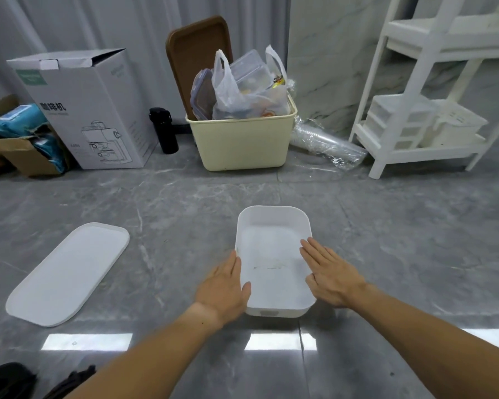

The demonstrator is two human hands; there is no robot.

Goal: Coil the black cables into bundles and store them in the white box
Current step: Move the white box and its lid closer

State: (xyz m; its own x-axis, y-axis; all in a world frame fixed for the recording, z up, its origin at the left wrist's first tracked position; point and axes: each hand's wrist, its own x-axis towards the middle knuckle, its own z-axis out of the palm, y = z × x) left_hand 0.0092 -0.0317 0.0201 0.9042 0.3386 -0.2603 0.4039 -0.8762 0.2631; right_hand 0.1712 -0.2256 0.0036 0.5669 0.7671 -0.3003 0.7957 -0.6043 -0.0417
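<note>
Two hands are flanking the white box (274,226) on the grey marble-look floor (386,240): the left hand (224,286) is lying flat against its left wall, and the right hand (330,269) is resting along its right rim, both with fingers straight and close together, curling round nothing. The box is sitting open and holding nothing but a few faint marks on its bottom, while its white lid (67,272) is lying well apart to the left. Dark shapes at the lower left corner (9,381) may be the black cables, though that cannot be told for sure. The step in hand seems to be squaring the box up within easy reach; pressing evenly from both sides should be keeping it from skating on the glossy floor, and leaving it near the body, mouth unobstructed, would be making each coiled bundle easier to drop in.
</note>
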